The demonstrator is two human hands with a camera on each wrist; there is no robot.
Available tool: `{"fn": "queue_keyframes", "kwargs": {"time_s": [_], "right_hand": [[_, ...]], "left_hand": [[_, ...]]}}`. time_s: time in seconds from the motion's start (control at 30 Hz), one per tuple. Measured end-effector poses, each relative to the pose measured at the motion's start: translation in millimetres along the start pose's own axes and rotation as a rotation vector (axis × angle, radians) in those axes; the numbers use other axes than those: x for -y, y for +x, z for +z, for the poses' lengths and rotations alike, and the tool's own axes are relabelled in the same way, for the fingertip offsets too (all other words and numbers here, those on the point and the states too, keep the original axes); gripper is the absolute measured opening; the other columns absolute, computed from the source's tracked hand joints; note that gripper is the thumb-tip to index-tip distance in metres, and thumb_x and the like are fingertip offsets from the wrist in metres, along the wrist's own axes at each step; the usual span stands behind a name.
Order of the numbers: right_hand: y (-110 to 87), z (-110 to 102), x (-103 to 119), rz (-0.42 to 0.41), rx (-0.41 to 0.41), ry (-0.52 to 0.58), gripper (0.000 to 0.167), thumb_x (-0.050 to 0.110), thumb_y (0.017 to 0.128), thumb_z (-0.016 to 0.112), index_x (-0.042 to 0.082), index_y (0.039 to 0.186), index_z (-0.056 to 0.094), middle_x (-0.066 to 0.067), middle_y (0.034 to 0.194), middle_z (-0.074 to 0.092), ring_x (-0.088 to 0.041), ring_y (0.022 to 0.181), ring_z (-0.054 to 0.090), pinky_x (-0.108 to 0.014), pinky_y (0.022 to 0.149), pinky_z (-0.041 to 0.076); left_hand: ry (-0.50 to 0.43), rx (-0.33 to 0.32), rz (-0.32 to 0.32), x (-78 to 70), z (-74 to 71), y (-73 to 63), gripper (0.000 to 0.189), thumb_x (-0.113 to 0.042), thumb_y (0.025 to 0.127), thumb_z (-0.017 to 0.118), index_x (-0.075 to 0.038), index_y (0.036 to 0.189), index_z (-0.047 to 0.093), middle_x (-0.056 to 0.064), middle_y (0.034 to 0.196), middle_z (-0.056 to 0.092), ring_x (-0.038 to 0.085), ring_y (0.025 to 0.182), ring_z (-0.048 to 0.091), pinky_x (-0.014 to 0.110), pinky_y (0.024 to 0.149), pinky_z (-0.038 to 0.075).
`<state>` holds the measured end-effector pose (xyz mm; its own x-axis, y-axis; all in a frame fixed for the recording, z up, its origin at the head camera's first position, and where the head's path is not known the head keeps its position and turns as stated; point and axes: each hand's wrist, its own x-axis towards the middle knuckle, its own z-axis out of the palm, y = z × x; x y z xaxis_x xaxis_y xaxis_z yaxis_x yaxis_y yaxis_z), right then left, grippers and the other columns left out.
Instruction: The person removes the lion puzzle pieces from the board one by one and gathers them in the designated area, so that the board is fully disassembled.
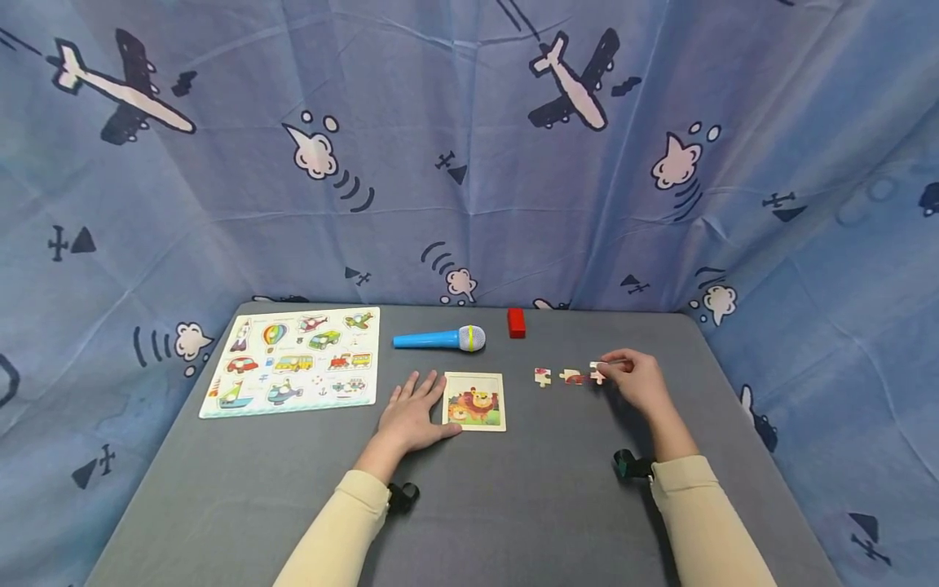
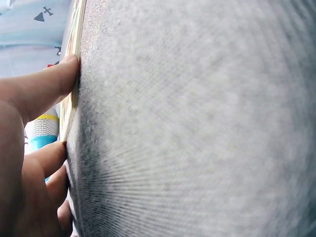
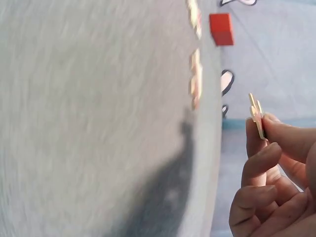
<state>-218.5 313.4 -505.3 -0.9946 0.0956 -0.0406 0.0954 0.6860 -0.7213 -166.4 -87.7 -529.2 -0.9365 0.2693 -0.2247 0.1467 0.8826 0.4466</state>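
Note:
Between thumb and forefinger, my right hand pinches a small jigsaw piece, held above the table in the right wrist view. Two more jigsaw pieces lie in a row to its left: a near one and a farther one. My left hand lies spread on the table, thumb and forefinger at the left side of a square lion puzzle board. In the left wrist view the thumb touches the board's edge.
Behind the lion board lies a toy microphone with a blue handle. A red block stands near the table's back edge. At the left is a white vehicle picture board. A blue curtain hangs behind the grey table.

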Motion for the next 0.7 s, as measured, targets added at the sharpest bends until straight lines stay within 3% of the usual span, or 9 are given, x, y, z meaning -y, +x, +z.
{"fn": "queue_keyframes", "kwargs": {"time_s": [0.3,0.7], "right_hand": [[15.1,-0.8,-16.6,0.055,0.049,-0.068,0.028,0.024,0.098,0.068,0.001,0.113,0.072,-0.012,0.094,0.072,-0.014,0.073,0.058,-0.03,0.06,0.047],[22.4,8.4,-22.7,0.045,0.065,-0.122,0.023,0.02,0.097,0.069,0.0,0.108,0.073,-0.015,0.097,0.07,-0.023,0.083,0.059,-0.031,0.068,0.045]], "left_hand": [[0.001,0.007,-0.012,1.6,0.3,0.7,0.095,-0.064,0.086,0.067,-0.022,0.161,0.028,0.0,0.169,0.02,0.03,0.158,0.006,0.053,0.126,0.01],[0.0,-0.003,0.004,3.1,3.0,2.0,0.094,-0.065,0.086,0.067,-0.022,0.161,0.03,0.001,0.169,0.021,0.031,0.158,0.008,0.055,0.126,0.011]]}}
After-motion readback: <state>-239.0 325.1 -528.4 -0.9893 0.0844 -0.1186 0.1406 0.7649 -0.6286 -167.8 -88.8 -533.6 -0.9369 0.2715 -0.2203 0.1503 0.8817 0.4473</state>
